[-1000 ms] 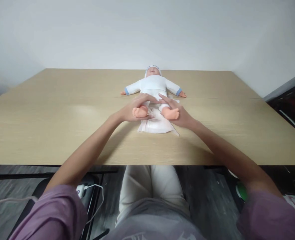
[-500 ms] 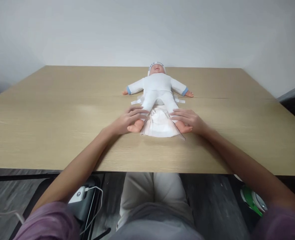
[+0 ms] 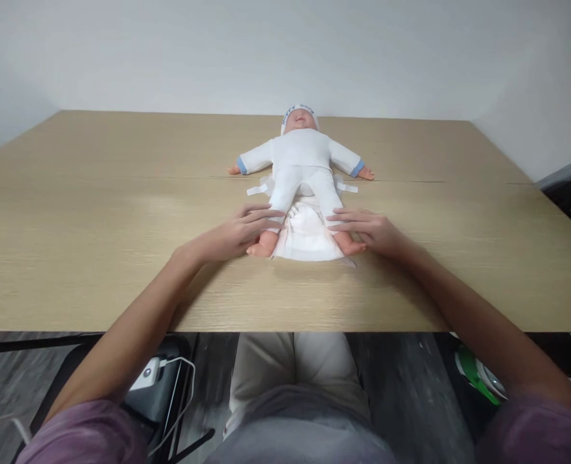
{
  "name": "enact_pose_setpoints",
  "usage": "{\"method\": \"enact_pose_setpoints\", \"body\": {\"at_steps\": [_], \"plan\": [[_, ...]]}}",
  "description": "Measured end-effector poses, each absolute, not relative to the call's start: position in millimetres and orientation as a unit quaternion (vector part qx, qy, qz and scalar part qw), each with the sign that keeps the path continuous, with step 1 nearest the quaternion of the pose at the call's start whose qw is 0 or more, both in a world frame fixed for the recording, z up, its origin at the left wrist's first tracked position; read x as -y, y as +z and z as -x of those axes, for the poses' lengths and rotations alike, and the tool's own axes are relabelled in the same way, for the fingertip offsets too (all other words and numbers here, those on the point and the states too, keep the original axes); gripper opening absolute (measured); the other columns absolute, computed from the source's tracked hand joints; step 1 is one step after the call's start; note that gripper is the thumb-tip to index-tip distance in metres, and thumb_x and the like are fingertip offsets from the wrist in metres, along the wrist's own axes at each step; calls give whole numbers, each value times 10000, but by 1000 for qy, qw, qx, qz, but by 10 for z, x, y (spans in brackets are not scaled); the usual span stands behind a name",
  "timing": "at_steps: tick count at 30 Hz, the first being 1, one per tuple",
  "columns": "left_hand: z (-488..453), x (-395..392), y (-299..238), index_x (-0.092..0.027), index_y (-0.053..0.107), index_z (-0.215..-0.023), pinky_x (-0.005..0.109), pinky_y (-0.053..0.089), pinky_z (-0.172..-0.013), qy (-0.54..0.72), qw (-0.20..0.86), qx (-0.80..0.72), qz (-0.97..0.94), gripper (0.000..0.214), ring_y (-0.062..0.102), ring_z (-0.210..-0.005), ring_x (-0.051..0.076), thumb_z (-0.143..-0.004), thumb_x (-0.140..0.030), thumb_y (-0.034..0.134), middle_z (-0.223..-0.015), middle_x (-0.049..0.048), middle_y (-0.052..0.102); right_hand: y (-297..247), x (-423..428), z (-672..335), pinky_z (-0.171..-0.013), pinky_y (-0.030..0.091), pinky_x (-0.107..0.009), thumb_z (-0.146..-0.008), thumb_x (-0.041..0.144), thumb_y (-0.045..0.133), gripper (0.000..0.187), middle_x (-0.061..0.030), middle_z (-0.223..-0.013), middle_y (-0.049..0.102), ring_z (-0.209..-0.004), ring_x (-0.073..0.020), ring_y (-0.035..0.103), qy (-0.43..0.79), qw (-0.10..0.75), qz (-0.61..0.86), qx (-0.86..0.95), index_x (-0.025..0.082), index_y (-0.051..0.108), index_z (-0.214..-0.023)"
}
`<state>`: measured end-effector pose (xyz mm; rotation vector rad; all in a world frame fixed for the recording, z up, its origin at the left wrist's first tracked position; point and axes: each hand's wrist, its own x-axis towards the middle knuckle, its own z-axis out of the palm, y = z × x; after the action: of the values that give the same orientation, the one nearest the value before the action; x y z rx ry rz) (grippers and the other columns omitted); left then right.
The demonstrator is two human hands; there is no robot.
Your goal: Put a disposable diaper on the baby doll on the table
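Note:
A baby doll in a white suit with blue cuffs and a printed white cap lies on its back, head toward the wall. An unfolded white diaper spreads beneath its hips and between its legs, with tape tabs out at both sides. My left hand rests its outstretched, slightly parted fingers across the doll's leg on the left. Across the other leg lie the straight fingers of my right hand. Both thumbs are hidden. The doll's bare feet stick out below my fingers.
The wooden table reaches back to a pale wall, and a seam runs across its top. Below its front edge at left, a white device with a cable sits on a black surface. A green and white round object is at lower right.
The view has shifted slightly, so the doll and table appear a little higher. Both hands stay on the doll's legs, which appear slightly closer together at the feet.

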<state>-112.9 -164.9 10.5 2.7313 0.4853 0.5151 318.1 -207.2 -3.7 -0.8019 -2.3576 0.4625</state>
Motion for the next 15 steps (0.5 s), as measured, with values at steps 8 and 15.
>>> {"method": "enact_pose_setpoints", "body": {"at_steps": [8, 15], "plan": [[884, 1946, 303, -245, 601, -1528, 641, 381, -1312, 144, 144, -288, -936, 619, 467, -1538, 418, -1101, -691, 552, -1662, 136, 589, 190, 2371, -2917, -1293, 500, -632, -1051, 681, 691, 750, -163, -1611, 663, -1538, -410, 596, 124, 226, 389, 884, 261, 597, -1666], [629, 1983, 183, -180, 705, -1270, 648, 465, -1166, 161, 50, -348, -922, 435, 542, -1357, 448, -1084, -547, 563, -1433, 213, 670, 59, 2467, -2697, -1192, 526, -603, -1139, 409, 533, 447, -179, -1450, 712, -1406, -401, 638, 35, 219, 435, 872, 238, 755, -1487]]}}
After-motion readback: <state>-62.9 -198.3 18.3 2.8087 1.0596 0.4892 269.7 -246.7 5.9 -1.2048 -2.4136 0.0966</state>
